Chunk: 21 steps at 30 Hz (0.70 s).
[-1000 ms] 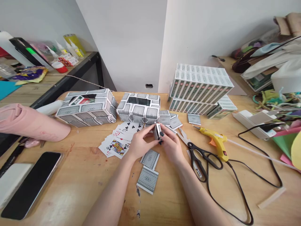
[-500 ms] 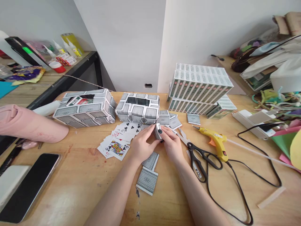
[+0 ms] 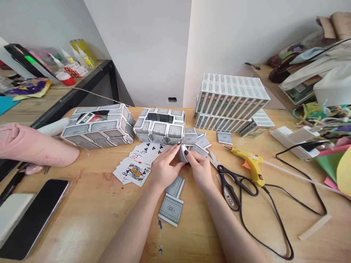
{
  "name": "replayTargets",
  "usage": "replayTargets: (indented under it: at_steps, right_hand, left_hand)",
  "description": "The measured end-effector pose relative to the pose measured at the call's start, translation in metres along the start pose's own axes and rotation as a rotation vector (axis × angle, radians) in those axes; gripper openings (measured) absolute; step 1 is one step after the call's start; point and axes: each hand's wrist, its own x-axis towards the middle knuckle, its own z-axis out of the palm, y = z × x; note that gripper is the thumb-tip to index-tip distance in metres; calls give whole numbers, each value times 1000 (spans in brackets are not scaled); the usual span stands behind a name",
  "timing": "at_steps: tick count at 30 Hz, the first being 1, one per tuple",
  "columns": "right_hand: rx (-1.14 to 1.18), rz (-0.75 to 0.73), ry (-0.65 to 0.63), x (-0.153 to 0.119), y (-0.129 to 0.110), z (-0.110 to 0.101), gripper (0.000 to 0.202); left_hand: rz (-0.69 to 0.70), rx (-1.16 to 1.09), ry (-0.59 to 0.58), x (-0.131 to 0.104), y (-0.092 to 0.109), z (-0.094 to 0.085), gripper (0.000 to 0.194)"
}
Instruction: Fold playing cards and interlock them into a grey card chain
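A wooden table (image 3: 95, 212) stands before a pale wall (image 3: 142, 47). Over the table's middle, the left hand (image 3: 166, 167) and right hand (image 3: 200, 168) together pinch a folded card (image 3: 180, 155), just on the near side of a card-covered box (image 3: 168, 129). Face-up cards (image 3: 138, 173) lie to the left, scissors (image 3: 221, 169) and a yellow glue gun (image 3: 255, 166) to the right

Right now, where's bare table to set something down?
Biggest patch: between phone and left forearm, short of the face-up cards. Smaller: between left forearm and right forearm, short of the face-down card pair. Crowded: around left hand and right hand, with right-hand card-covered box and scissors close.
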Motion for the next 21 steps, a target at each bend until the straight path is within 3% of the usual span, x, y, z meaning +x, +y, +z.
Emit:
replayTargets:
  at_steps: [8,21]
  right_hand:
    - [-95,8,108,-2,5,5,26]
    - [-142,98,108,2,3,-3,30]
  left_hand:
    - [16,63,-17,-2,-2,0,54]
    - [47,65,-104,4,4,-8,58]
